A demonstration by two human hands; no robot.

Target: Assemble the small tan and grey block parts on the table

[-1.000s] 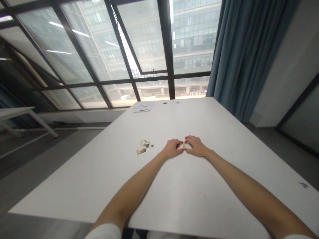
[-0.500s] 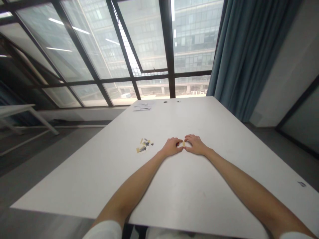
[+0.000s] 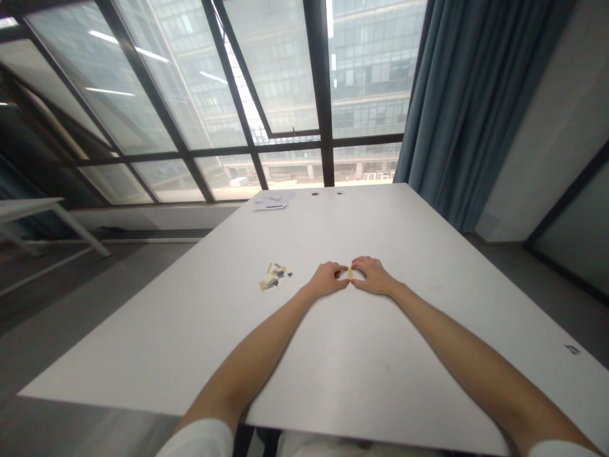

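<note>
Between the fingertips of both hands is a small yellow piece (image 3: 351, 273), flat-looking and too small to name. My left hand (image 3: 328, 279) grips its left side, thumb and fingers curled toward it. From the other side my right hand (image 3: 373, 276) holds it in the same way. Both hands rest on or just above the white table (image 3: 361, 355). To the left of my left hand lies a loose pile of small yellow, grey and dark pieces (image 3: 275, 278), with one dark bit slightly apart.
Papers with a dark pen-like item (image 3: 270, 204) lie at the table's far left. A round dark disc (image 3: 314, 194) and another small dark item (image 3: 340, 193) are at the far edge. A small dark object (image 3: 572, 349) lies near the right edge. Windows and a blue curtain (image 3: 442, 114) stand beyond.
Both hands keep their hold on the yellow piece with hardly any movement. The whole view has shifted very slightly.
</note>
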